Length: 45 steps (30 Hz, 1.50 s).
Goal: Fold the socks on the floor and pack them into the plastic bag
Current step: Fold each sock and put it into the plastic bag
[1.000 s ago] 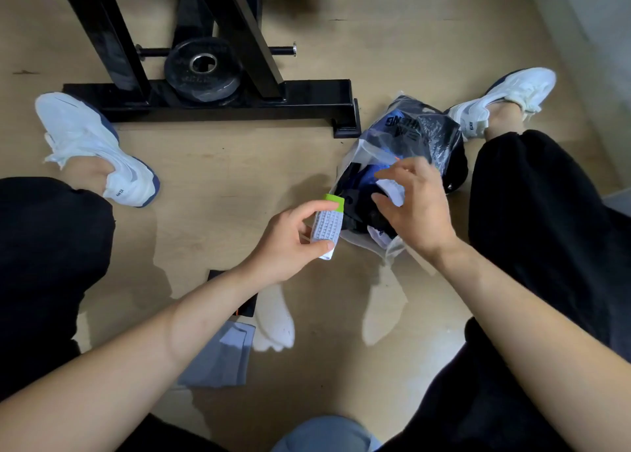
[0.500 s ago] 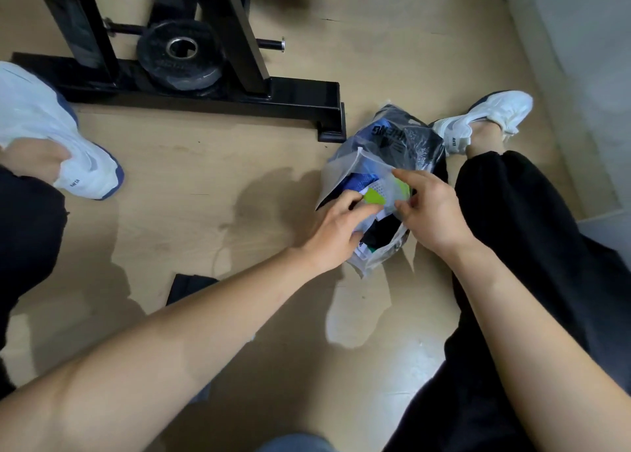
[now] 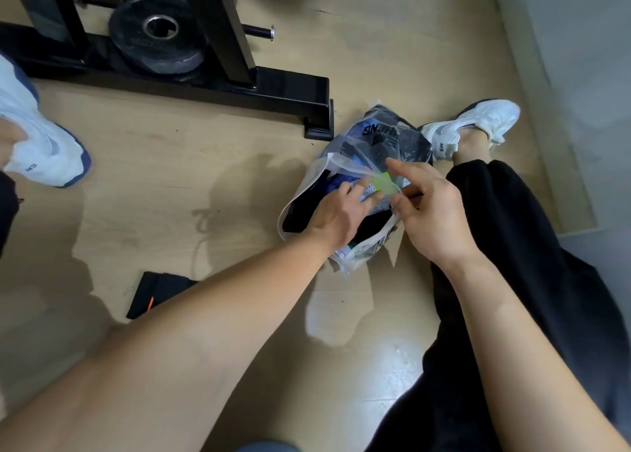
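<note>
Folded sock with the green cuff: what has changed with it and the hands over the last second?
The left hand carried the folded sock rightward from in front of the bag into its mouth; whether its grip still holds is unclear. The right hand stayed at the bag's rim, pinching it open. Unchanged: the bag beside the right shoe, and the black sock.

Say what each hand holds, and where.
Right hand pinches the rim of the plastic bag. Left hand rests on the folded sock, white end; grip unclear.
</note>
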Each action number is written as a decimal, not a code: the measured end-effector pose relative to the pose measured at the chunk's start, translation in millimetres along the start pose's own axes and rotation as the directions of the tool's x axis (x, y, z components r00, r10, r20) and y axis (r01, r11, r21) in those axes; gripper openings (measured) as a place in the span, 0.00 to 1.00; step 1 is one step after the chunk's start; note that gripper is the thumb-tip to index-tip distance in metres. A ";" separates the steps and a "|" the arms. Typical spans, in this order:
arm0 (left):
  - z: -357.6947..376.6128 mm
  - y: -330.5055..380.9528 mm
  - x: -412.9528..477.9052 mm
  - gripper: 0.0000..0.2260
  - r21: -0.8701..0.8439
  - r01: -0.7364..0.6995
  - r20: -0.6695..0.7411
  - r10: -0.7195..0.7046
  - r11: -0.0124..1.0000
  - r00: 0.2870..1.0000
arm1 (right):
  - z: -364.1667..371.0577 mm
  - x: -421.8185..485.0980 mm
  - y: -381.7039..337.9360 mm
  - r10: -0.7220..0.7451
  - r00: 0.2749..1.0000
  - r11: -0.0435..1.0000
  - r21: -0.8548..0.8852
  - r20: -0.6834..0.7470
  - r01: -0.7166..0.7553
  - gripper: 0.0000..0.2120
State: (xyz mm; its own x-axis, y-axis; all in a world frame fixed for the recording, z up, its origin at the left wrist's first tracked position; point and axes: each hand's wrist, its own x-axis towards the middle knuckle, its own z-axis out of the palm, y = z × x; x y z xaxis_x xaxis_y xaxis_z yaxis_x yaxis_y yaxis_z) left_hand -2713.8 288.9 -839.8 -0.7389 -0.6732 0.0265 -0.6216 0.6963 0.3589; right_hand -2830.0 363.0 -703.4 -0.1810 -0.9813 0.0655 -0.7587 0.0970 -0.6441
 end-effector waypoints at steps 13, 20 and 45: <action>3.5 -29.5 -38.5 0.21 -0.240 -0.125 -0.070 0.111 0.963 0.991 | 14.1 -1.2 -2.6 -0.029 0.998 1.000 0.006 0.059 0.028 0.22; -4.9 -13.5 -25.3 0.26 -0.400 0.015 0.157 0.053 0.917 0.986 | 28.3 -3.1 -9.1 -0.039 0.991 0.999 -0.034 0.127 0.043 0.22; -72.2 -158.6 -236.1 0.25 0.120 0.201 0.530 -0.234 0.972 0.815 | 129.0 -48.5 -50.8 -0.302 0.787 0.932 -0.007 0.538 0.363 0.13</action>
State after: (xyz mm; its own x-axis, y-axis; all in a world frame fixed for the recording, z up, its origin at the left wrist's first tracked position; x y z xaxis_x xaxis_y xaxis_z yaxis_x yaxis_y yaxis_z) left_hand -2421.9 319.5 -835.7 -0.5943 -0.5802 -0.5569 -0.7843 0.5713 0.2419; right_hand -2701.9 384.2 -772.2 0.4238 -0.8908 -0.1639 -0.7769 -0.2645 -0.5714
